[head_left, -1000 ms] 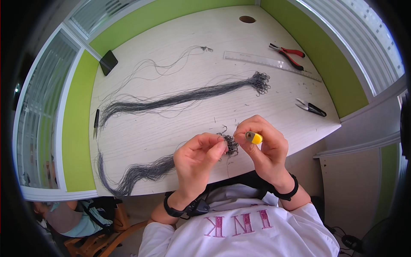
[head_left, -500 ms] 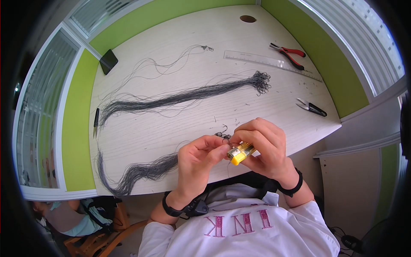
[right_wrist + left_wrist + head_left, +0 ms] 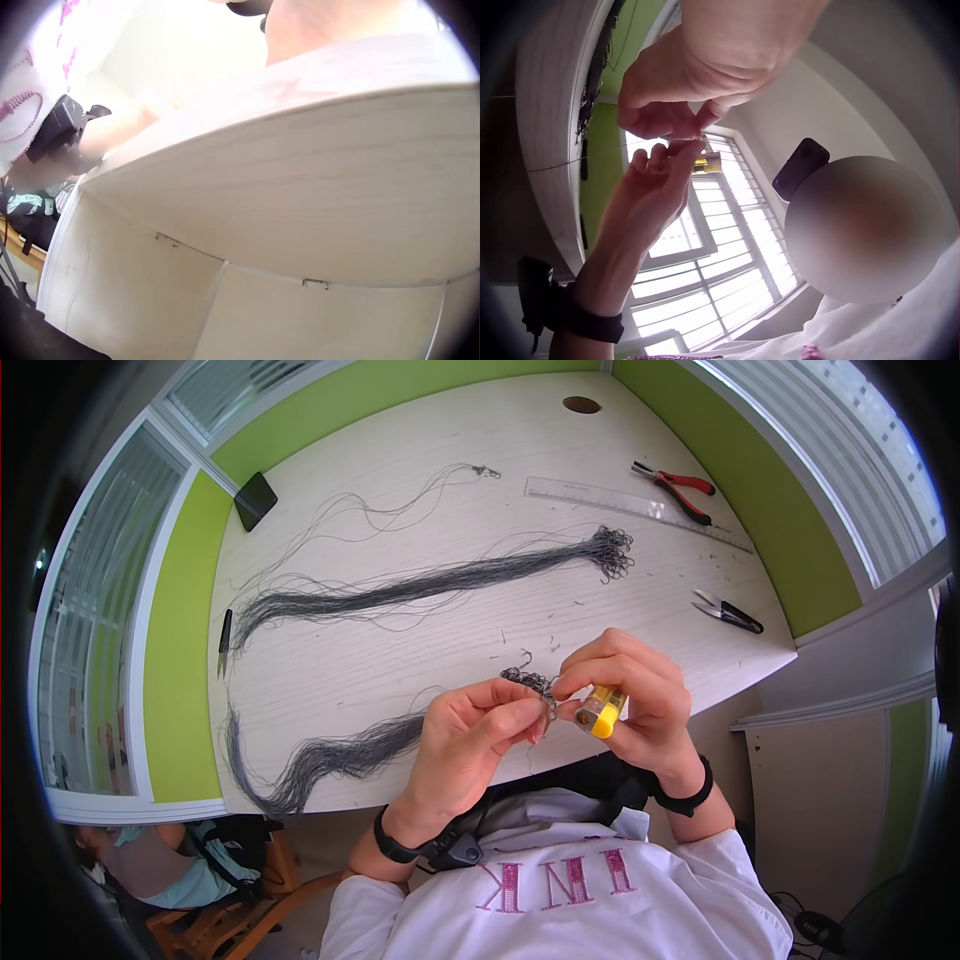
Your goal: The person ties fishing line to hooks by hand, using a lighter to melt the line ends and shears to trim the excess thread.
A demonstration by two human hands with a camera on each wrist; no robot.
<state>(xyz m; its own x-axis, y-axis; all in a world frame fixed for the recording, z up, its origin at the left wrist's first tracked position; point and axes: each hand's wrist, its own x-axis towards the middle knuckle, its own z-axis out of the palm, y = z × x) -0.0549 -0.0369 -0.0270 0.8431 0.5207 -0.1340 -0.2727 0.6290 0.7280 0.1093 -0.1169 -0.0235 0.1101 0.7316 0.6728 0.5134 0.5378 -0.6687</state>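
In the head view my left hand pinches a small dark fishing hook between thumb and index finger. My right hand grips a yellow lighter, its metal end facing the body, while its thumb and index fingertips are right at the hook. A cluster of dark hooks lies on the table just beyond the left fingertips. From it a grey bundle of fishing line runs left, partly hidden by the left hand. The left wrist view shows both hands' fingertips meeting near the lighter.
Behind the hands lies a second line bundle ending in hooks. A few loose lines lie farther back. On the right are a clear ruler, red-handled pliers and thread snips; tweezers lie left, near a black phone-like object.
The lighter swung left to the left fingertips half a second ago, then back right with its metal end toward the body. The left hand shifted slightly right, still pinching.
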